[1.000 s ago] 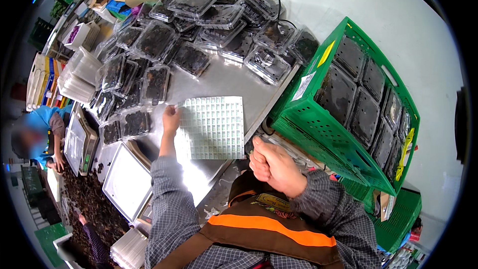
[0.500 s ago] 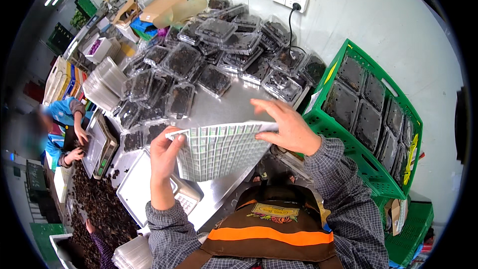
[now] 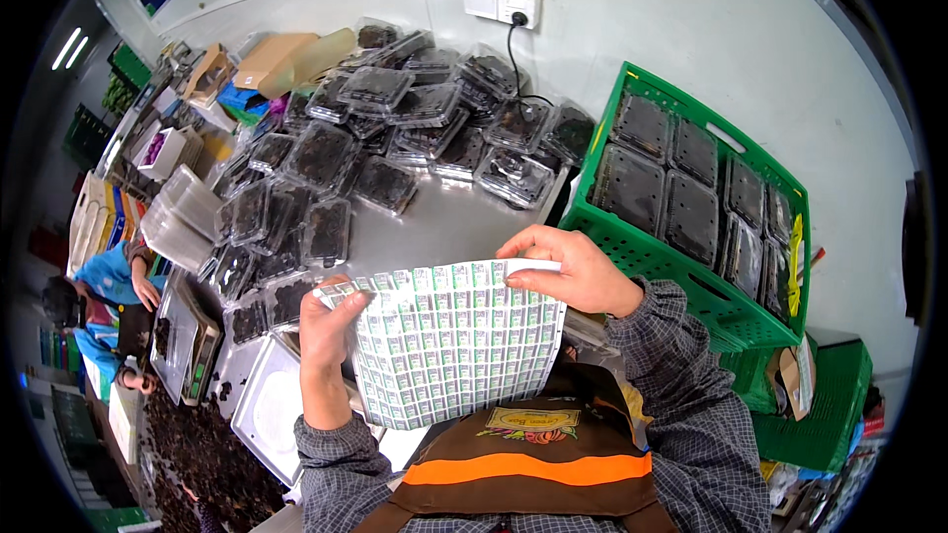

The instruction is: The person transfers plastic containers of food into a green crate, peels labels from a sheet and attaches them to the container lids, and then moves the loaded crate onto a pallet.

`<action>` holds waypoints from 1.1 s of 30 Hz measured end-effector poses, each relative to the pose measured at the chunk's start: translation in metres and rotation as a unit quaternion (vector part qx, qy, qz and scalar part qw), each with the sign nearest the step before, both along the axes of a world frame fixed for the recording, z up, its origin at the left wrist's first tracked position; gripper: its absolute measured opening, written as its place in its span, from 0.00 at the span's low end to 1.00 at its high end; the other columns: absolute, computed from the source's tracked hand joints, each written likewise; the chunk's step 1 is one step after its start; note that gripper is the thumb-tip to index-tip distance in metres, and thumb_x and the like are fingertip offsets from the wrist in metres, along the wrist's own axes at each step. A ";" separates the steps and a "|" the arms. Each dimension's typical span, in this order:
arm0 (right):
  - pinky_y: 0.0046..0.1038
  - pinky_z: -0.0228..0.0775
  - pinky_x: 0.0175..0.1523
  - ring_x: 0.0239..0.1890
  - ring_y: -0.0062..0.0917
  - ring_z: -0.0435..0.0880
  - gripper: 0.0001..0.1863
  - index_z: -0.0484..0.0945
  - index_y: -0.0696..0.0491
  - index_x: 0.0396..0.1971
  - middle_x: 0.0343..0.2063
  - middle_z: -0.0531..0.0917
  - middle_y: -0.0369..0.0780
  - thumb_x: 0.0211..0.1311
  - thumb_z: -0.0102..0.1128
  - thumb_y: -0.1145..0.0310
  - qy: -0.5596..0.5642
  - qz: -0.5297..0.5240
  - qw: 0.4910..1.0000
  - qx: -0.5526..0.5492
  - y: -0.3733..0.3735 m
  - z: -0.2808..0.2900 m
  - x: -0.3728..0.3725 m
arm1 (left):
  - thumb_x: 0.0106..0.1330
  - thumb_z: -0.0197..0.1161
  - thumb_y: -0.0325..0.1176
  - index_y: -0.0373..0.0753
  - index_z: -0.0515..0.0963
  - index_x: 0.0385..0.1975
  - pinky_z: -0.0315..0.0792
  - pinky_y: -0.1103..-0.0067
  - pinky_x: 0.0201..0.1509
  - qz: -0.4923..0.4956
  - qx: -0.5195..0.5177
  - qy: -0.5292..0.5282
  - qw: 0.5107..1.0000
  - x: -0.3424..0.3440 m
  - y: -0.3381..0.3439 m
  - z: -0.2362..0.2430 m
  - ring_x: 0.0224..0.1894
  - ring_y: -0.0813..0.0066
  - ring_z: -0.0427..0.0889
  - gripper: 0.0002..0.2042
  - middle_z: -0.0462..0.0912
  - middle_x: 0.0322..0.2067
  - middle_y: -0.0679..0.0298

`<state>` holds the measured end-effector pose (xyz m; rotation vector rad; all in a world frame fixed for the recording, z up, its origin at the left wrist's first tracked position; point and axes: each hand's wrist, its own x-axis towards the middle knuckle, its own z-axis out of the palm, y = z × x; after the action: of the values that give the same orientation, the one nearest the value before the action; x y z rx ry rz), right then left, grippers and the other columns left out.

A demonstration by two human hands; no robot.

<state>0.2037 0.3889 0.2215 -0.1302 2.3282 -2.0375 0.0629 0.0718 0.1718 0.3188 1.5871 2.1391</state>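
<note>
A white sheet of small green-and-white labels (image 3: 454, 355) is held up over my brown apron (image 3: 528, 489). My left hand (image 3: 324, 345) pinches its upper left corner, thumb on the front. My right hand (image 3: 578, 266) grips the upper right edge, thumb in front and fingers over the top. Beyond the sheet, many clear plastic boxes of dark, crinkled pieces (image 3: 395, 178) are heaped on a steel table (image 3: 395, 237).
At right stands a green crate (image 3: 583, 217) of similar boxes. A white scale (image 3: 262, 405), stacked empty trays (image 3: 178, 222) and loose dark pieces (image 3: 197, 459) are left. A co-worker (image 3: 109, 306) works at far left. A socket with plugged cord (image 3: 502, 2) is on the wall.
The sheet has risen off the table and come nearer my body, its face now toward me. My right hand, closed a second ago and open afterwards, has taken hold of its upper right edge.
</note>
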 end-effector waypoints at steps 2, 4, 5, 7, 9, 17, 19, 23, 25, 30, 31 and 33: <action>0.22 0.74 0.47 0.41 0.17 0.83 0.15 0.75 0.61 0.48 0.34 0.86 0.39 0.64 0.62 0.73 -0.002 -0.022 1.000 -0.016 0.001 0.001 0.008 | 0.59 0.69 0.26 0.33 0.78 0.35 0.76 0.79 0.39 -0.028 0.027 -0.008 0.999 0.002 0.009 0.000 0.33 0.77 0.82 0.08 0.84 0.33 0.62; 0.22 0.75 0.48 0.41 0.18 0.83 0.13 0.77 0.61 0.46 0.36 0.86 0.40 0.64 0.62 0.72 -0.007 -0.042 0.999 -0.022 0.003 0.000 0.015 | 0.60 0.68 0.26 0.32 0.78 0.36 0.78 0.78 0.41 -0.045 0.057 -0.025 0.997 0.007 0.018 0.003 0.34 0.75 0.83 0.08 0.84 0.34 0.61; 0.22 0.75 0.48 0.41 0.18 0.83 0.13 0.77 0.62 0.45 0.36 0.85 0.40 0.64 0.62 0.72 -0.011 -0.050 0.998 -0.020 0.004 -0.003 0.018 | 0.63 0.66 0.26 0.32 0.78 0.36 0.79 0.75 0.43 -0.077 0.059 -0.034 0.995 0.006 0.020 0.002 0.37 0.74 0.84 0.06 0.85 0.35 0.60; 0.22 0.75 0.48 0.41 0.18 0.83 0.12 0.78 0.62 0.43 0.37 0.86 0.40 0.64 0.62 0.72 -0.017 -0.066 0.998 0.000 0.006 -0.005 0.023 | 0.63 0.65 0.25 0.32 0.79 0.35 0.78 0.77 0.42 -0.079 0.054 -0.035 0.995 0.008 0.024 0.002 0.36 0.75 0.83 0.05 0.85 0.35 0.61; 0.22 0.75 0.47 0.40 0.19 0.83 0.11 0.79 0.62 0.42 0.36 0.86 0.40 0.64 0.62 0.72 -0.020 -0.079 0.996 0.036 0.007 -0.001 0.029 | 0.64 0.64 0.24 0.33 0.79 0.33 0.75 0.81 0.37 -0.060 0.047 -0.025 0.997 0.011 0.027 0.000 0.32 0.80 0.81 0.02 0.83 0.32 0.64; 0.27 0.74 0.42 0.35 0.26 0.83 0.10 0.78 0.61 0.40 0.32 0.83 0.42 0.64 0.61 0.70 0.013 -0.046 0.987 0.152 0.019 0.006 0.054 | 0.60 0.67 0.24 0.32 0.79 0.28 0.67 0.83 0.35 -0.081 -0.021 0.127 0.988 0.014 0.034 0.000 0.30 0.82 0.75 0.04 0.77 0.28 0.68; 0.30 0.73 0.45 0.39 0.31 0.81 0.11 0.78 0.59 0.42 0.36 0.81 0.42 0.61 0.63 0.71 0.067 -0.077 0.974 0.203 0.020 0.002 0.056 | 0.60 0.66 0.24 0.31 0.80 0.29 0.67 0.83 0.36 -0.097 -0.027 0.148 0.984 0.015 0.039 0.003 0.31 0.81 0.75 0.04 0.77 0.28 0.67; 0.33 0.68 0.51 0.46 0.36 0.73 0.21 0.77 0.56 0.46 0.45 0.74 0.41 0.49 0.69 0.73 0.218 -0.157 0.905 0.330 0.009 0.013 0.048 | 0.61 0.65 0.24 0.29 0.80 0.31 0.67 0.83 0.36 -0.110 -0.015 0.134 0.985 0.019 0.051 0.007 0.31 0.80 0.75 0.04 0.77 0.29 0.65; 0.33 0.68 0.49 0.44 0.36 0.73 0.21 0.77 0.56 0.46 0.43 0.74 0.41 0.49 0.69 0.74 0.234 -0.154 0.892 0.356 0.006 0.021 0.046 | 0.62 0.65 0.24 0.30 0.80 0.31 0.67 0.83 0.36 -0.111 -0.004 0.120 0.987 0.019 0.057 0.006 0.31 0.81 0.75 0.04 0.77 0.29 0.66; 0.31 0.68 0.45 0.38 0.32 0.73 0.16 0.80 0.56 0.42 0.37 0.75 0.38 0.50 0.67 0.75 0.250 -0.136 0.880 0.381 0.009 0.019 0.042 | 0.64 0.65 0.27 0.34 0.79 0.33 0.69 0.83 0.35 -0.130 0.010 0.019 0.991 0.016 0.069 0.001 0.30 0.83 0.76 0.04 0.80 0.29 0.68; 0.30 0.68 0.44 0.37 0.31 0.73 0.15 0.80 0.56 0.41 0.36 0.75 0.38 0.50 0.67 0.74 0.255 -0.145 0.873 0.390 0.010 0.018 0.042 | 0.64 0.66 0.28 0.35 0.79 0.33 0.70 0.83 0.35 -0.127 0.004 -0.003 0.992 0.018 0.073 0.002 0.30 0.83 0.77 0.04 0.81 0.29 0.68; 0.29 0.68 0.43 0.36 0.29 0.73 0.14 0.81 0.55 0.40 0.35 0.75 0.36 0.50 0.67 0.73 0.265 -0.164 0.859 0.407 0.010 0.018 0.042 | 0.63 0.67 0.29 0.35 0.79 0.35 0.74 0.81 0.35 -0.131 0.012 -0.037 0.991 0.014 0.076 -0.006 0.32 0.81 0.80 0.06 0.84 0.32 0.66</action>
<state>0.2458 0.3992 0.2395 -0.2996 3.5482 -0.9656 0.0765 0.1478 0.1654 0.4242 1.3957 1.9468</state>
